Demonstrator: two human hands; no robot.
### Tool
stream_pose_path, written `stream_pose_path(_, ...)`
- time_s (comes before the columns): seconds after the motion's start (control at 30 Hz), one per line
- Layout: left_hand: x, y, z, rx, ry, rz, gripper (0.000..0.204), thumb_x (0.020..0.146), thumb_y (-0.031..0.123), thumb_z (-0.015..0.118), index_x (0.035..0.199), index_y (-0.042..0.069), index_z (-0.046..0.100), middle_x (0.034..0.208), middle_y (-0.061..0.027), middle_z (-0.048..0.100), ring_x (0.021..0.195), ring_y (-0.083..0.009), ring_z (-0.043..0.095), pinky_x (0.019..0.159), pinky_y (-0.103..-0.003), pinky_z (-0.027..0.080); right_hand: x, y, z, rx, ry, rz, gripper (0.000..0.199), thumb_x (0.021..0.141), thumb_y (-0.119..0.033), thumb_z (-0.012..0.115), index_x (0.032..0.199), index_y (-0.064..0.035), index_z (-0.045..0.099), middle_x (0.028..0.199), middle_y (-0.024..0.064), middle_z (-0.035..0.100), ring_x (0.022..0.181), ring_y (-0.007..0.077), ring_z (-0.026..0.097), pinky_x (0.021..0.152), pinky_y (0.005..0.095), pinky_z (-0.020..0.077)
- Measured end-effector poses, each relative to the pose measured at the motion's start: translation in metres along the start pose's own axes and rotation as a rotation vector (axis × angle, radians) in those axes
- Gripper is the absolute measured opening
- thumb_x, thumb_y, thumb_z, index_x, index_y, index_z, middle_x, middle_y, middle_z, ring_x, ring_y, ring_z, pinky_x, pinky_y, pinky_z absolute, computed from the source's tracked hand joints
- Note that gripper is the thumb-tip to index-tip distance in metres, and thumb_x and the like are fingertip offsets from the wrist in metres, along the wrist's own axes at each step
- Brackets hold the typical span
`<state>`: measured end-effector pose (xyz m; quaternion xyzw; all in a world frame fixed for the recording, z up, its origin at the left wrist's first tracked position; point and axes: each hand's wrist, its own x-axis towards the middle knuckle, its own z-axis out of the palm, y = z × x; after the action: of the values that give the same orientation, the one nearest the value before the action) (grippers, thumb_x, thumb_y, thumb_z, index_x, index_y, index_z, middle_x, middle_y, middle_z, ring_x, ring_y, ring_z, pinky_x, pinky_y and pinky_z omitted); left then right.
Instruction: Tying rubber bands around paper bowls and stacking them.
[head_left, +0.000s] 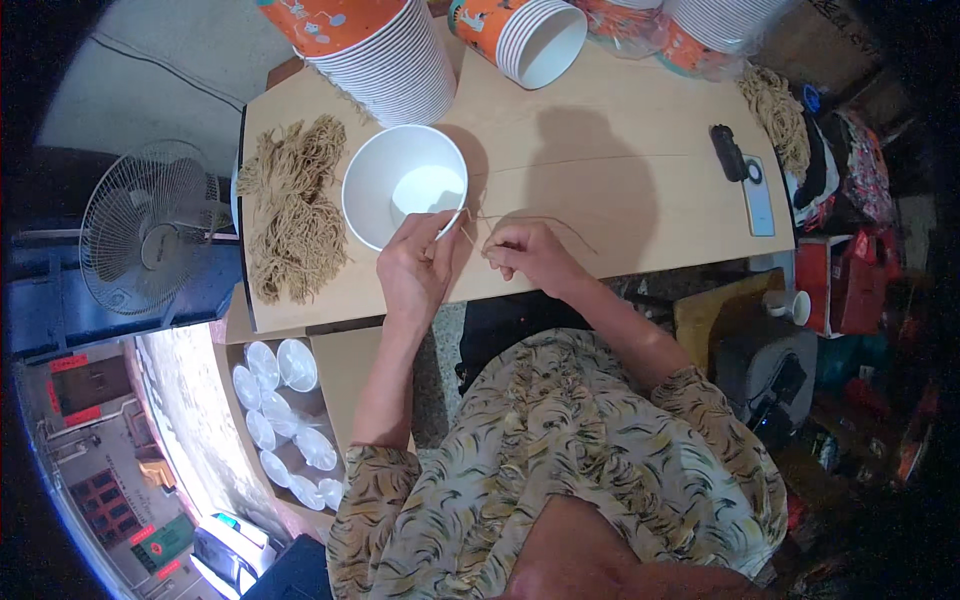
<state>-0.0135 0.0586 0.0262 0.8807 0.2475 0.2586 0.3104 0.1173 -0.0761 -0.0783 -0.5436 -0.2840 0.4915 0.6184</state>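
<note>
A white paper bucket (403,185) lies on the wooden table (600,150), its open mouth facing up at me. My left hand (415,262) grips the bucket's near rim and pinches a thin tan string (540,220) there. My right hand (528,253) is just to the right, fingers pinched on the same string, which loops out across the table. A heap of tan string bundles (293,210) lies left of the bucket.
Stacks of orange-and-white paper buckets (385,55), (525,35) lie at the table's far edge. A phone (757,195) with a black object (728,152) lies at right, beside more string (778,115). A fan (150,225) stands left; clear lids (285,420) sit below.
</note>
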Motion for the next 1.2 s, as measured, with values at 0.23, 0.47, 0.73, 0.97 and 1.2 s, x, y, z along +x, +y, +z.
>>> stream_pose_path(0.23,0.001,-0.003,-0.003,0.002,-0.021,0.031,0.019,0.086,0.006,0.072,0.105,0.007,0.076,0.095,-0.0128,0.073,0.084,-0.0300,0.072,0.071,-0.036,0.055,0.013,-0.003,0.003,-0.548,0.443,-0.606,0.014,0.085,-0.007,0.071,0.079,-0.0023,0.060,0.093,0.0061,0.063,0.096,0.0213,0.060,0.080,0.0331,0.0492)
stream_pose_path(0.47,0.000,-0.012,-0.002,0.011,-0.004,0.010,0.018,0.087,0.006,0.072,0.105,0.008,0.075,0.096,-0.0129,0.073,0.084,-0.0303,0.072,0.071,-0.036,0.055,0.040,-0.004,-0.008,-0.786,-0.102,-0.521,0.019,0.082,-0.019,0.074,0.082,-0.0046,0.062,0.097,0.0114,0.064,0.098,0.0306,0.060,0.093,0.0422,0.0444)
stream_pose_path(0.73,0.001,-0.010,-0.014,-0.008,-0.053,-0.045,0.019,0.087,0.007,0.073,0.106,0.004,0.074,0.097,-0.0142,0.072,0.084,-0.0304,0.072,0.072,-0.036,0.056,0.003,-0.060,-0.024,-0.445,-0.148,-0.101,0.019,0.091,-0.018,0.070,0.089,-0.0027,0.059,0.077,0.0066,0.058,0.071,0.0168,0.056,0.067,0.0340,0.0466)
stream_pose_path(0.97,0.015,-0.012,-0.038,-0.115,-0.104,0.039,0.040,0.089,0.004,0.070,0.129,0.001,0.061,0.129,-0.0215,0.064,0.115,-0.0331,0.066,0.085,-0.035,0.059,0.000,-0.126,-0.015,-0.714,-0.103,-0.480,0.007,0.093,-0.004,0.062,0.095,-0.0016,0.056,0.078,0.0062,0.055,0.068,0.0172,0.055,0.065,0.0327,0.0465)
stream_pose_path(1.2,0.066,0.006,-0.036,-0.530,-0.671,-0.194,0.035,0.104,0.021,0.052,0.134,0.006,0.059,0.107,-0.0095,0.070,0.092,-0.0145,0.068,0.066,-0.027,0.056,0.003,-0.163,-0.003,-0.846,-0.178,-0.522,0.009,0.094,-0.005,0.064,0.096,-0.0019,0.056,0.074,0.0057,0.058,0.067,0.0176,0.059,0.064,0.0321,0.0474)
